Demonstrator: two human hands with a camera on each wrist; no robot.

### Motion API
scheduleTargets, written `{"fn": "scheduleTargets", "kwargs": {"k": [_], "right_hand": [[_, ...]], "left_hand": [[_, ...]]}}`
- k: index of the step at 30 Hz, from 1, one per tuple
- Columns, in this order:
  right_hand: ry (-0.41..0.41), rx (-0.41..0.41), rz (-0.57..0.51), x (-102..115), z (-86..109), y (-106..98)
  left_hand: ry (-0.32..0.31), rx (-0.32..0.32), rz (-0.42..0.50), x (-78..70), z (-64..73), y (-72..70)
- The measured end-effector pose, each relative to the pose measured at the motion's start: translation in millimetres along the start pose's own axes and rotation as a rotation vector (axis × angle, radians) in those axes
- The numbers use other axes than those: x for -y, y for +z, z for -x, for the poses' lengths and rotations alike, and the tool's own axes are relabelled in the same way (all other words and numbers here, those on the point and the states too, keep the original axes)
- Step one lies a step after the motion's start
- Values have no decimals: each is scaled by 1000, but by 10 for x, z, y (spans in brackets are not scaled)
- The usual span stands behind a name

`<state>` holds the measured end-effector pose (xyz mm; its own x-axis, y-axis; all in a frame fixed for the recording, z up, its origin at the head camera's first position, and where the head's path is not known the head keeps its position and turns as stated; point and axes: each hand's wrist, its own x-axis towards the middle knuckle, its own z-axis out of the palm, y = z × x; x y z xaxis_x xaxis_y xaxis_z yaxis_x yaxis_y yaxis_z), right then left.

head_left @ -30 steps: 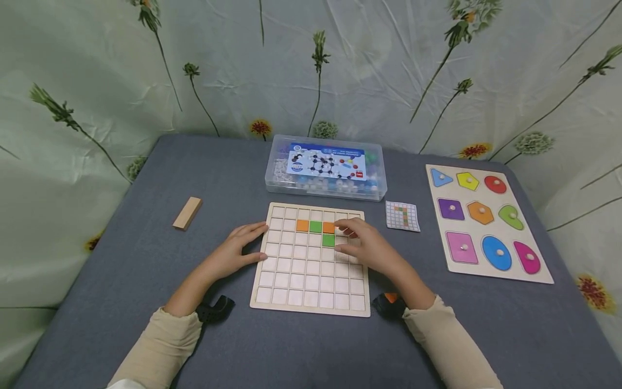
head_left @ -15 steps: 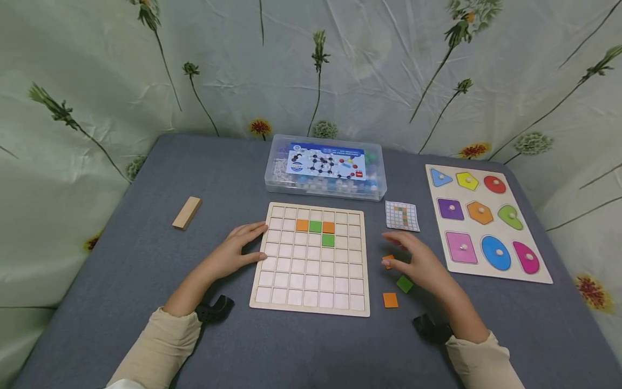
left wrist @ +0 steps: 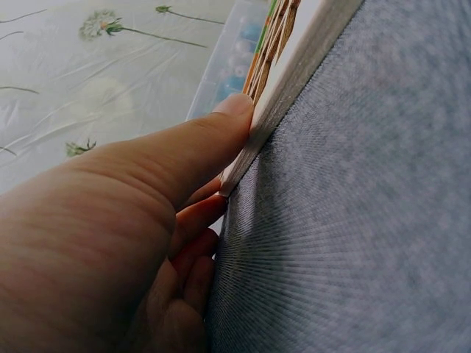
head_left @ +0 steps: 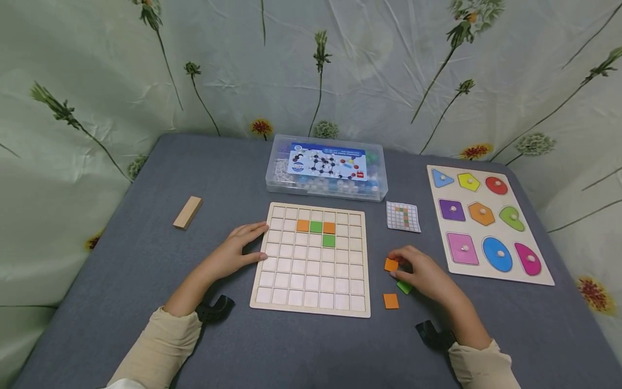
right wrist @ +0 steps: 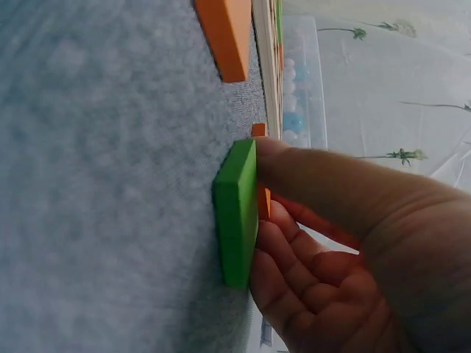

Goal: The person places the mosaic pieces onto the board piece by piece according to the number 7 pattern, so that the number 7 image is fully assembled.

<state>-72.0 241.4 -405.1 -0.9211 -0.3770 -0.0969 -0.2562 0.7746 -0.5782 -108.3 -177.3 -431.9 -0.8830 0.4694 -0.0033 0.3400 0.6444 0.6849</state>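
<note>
A square wooden grid board lies on the table, with orange tiles and green tiles in its upper rows. My left hand touches the board's left edge, thumb and fingertips spread along it; the left wrist view shows the thumb against that edge. To the right of the board, my right hand has index finger and thumb at opposite edges of a loose orange tile, pinching it. A loose green tile lies under the thumb, and another orange tile lies nearer me.
A clear plastic box with a blue label stands behind the board. Right of it lies a small pattern card. A knobbed shape puzzle occupies the table's right side, and a wooden block the left.
My right hand has left the board and moved right and toward me, down onto the loose orange tile. The left hand keeps its place at the board's edge.
</note>
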Motion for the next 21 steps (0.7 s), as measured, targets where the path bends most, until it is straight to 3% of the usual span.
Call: {"fn": "scheduleTargets", "kwargs": {"k": [5,14,21], "right_hand": [[-17,-1,13,65,-42,-9],[-171,-97,-66,417,-260,-8],[-243,-93,-140,619,-468,229]], "left_hand": [[-1,2,-3,7,-6,2],[1,-4,-8,17,-3,4],[15,-8,8,11,7,5]]}}
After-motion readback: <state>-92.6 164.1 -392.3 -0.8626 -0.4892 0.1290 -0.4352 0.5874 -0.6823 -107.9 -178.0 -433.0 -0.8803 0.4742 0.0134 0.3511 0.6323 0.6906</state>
